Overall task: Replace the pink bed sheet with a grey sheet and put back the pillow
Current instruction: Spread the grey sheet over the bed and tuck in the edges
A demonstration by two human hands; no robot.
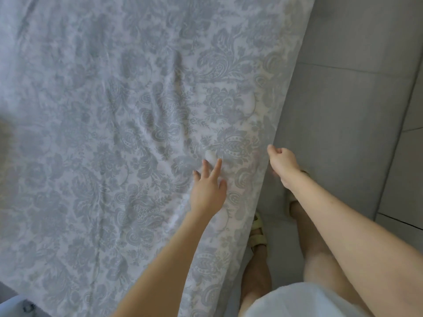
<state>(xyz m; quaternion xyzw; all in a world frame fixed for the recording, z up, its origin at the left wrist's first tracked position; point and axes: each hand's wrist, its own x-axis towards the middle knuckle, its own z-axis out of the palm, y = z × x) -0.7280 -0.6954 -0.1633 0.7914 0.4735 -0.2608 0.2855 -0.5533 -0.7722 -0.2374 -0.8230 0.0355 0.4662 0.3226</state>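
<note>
— Biggest?
— Grey floral sheet [114,110]. Lies spread over the bed, fills left and middle from far to near, rumples in soft folds toward the middle, drops over the right edge.
— Right of that?
— Grey tiled floor [354,99], running far to near beside the bed.
— Nearer in?
— White garment [297,300], at the near edge, right of the sheet.
— The hands?
— Left hand [207,191]: rests flat on the sheet near its right edge, fingers straight and spread, gripping nothing. Right hand [282,161]: just right of it, at the very edge, curled, pinching the sheet's border.
— Smaller still?
— Pale yellow sandal [258,236] on the floor, close against the hanging sheet. Second foot just right, mostly hidden behind the right forearm.
</note>
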